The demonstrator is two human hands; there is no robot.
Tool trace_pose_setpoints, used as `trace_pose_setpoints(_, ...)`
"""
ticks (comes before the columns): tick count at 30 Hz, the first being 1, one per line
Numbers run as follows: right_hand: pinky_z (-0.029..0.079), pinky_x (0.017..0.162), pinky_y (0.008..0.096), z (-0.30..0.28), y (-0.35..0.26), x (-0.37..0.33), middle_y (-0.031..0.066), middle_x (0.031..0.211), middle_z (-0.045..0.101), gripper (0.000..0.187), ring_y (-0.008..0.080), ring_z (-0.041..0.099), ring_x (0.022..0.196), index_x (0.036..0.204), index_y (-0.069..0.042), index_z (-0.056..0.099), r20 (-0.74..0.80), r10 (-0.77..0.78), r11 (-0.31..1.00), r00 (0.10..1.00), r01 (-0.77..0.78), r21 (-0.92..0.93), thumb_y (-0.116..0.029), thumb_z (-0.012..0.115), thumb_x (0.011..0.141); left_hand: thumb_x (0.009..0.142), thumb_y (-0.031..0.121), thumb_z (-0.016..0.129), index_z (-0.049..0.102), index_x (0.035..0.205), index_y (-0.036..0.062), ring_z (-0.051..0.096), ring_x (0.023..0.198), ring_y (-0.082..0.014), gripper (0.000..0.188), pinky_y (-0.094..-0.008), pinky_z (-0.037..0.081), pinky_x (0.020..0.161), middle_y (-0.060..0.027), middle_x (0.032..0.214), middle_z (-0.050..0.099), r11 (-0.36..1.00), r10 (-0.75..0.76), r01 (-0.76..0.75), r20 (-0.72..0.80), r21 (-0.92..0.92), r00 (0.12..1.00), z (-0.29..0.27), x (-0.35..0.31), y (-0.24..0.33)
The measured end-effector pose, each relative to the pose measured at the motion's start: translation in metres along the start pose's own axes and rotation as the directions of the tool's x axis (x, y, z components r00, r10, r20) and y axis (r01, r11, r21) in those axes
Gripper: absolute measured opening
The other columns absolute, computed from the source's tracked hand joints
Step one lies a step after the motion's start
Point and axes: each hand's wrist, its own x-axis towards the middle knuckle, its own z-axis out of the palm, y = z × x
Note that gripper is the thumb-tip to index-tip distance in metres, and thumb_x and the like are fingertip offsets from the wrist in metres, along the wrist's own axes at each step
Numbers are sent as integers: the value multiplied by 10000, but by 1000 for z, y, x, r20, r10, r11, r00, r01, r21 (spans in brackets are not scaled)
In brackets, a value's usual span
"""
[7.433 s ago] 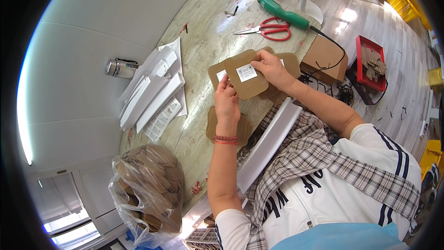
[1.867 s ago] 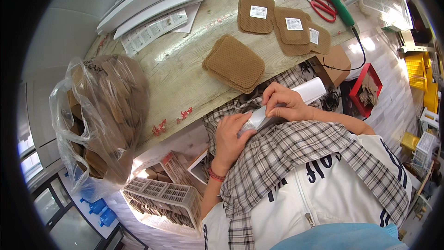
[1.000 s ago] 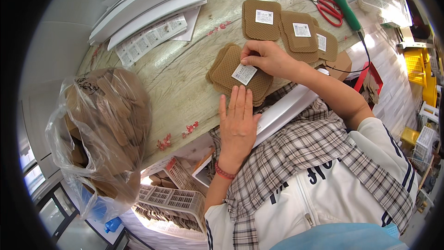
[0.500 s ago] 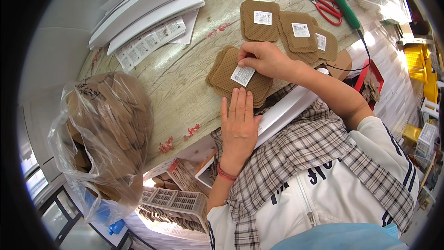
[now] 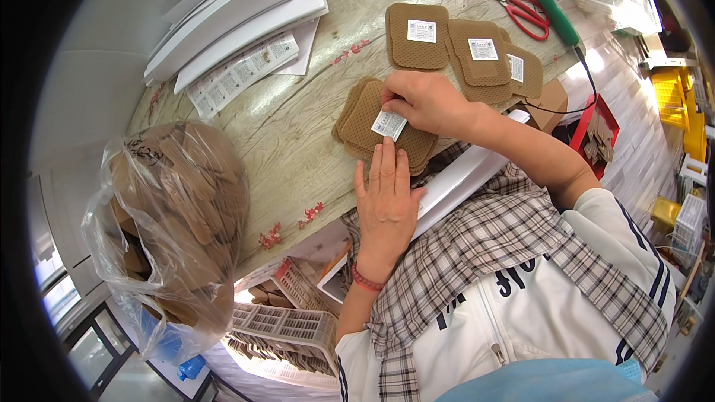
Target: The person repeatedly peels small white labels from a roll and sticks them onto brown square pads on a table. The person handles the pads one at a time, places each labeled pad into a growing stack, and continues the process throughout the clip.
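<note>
A stack of brown dimpled fabric pads (image 5: 353,125) with rounded corners lies on the table before me. On its top pad is a small white printed label (image 5: 389,126). My right hand (image 5: 433,101) pinches the label's upper edge between thumb and bent fingers. From below, my left hand (image 5: 387,205) rests flat on the pads, its fingers stretched and their tips touching the label's lower edge. Beyond my right hand are more labelled pads: one stack (image 5: 418,57) at the back, another (image 5: 482,77) beside it, and a partly covered one (image 5: 532,83).
Red-handled scissors (image 5: 527,16) and a green corded tool (image 5: 547,4) lie at the far right. White paper strips (image 5: 246,22) and a label sheet (image 5: 242,71) occupy the far left. A clear bag of brown pieces (image 5: 175,208) hangs at the left edge. Plastic baskets (image 5: 287,320) stand below.
My left fingertips have slid slightly up onto the label's lower edge. The right hand keeps its pinch on the label's upper edge. The whole view has shifted a little.
</note>
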Motion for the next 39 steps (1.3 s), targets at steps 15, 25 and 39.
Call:
trace_pose_setpoints(15, 527, 705, 400, 2, -2, -9, 68, 863, 618, 224, 288, 656, 848, 1045, -89, 618, -87, -125, 985, 988, 112, -133, -177, 717, 865, 806, 266, 764, 485, 1380, -41, 370, 1402, -329, 708, -535, 265, 1137, -189, 1529, 396, 995, 20, -24, 40, 102, 999, 1, 1, 4)
trace_pose_setpoints(25, 541, 722, 391, 15, 13, -13, 95, 1002, 587, 317, 282, 666, 856, 1167, -88, 621, -174, 2, 999, 985, -9, -37, -219, 715, 894, 801, 262, 774, 466, 1393, -41, 349, 1416, -329, 733, -527, 264, 1142, -193, 1536, 379, 995, 21, -23, 21, 102, 1000, 5, -1, 4)
trace_pose_setpoints(39, 529, 767, 387, 20, 20, 9, 97, 944, 667, 220, 274, 678, 868, 945, -70, 699, -162, 234, 956, 959, -197, 218, -240, 764, 821, 863, 155, 717, 578, 1278, 10, 472, 1280, -376, 461, -489, 360, 1072, -196, 1387, 506, 994, -105, 101, -121, -44, 987, 0, -37, 1)
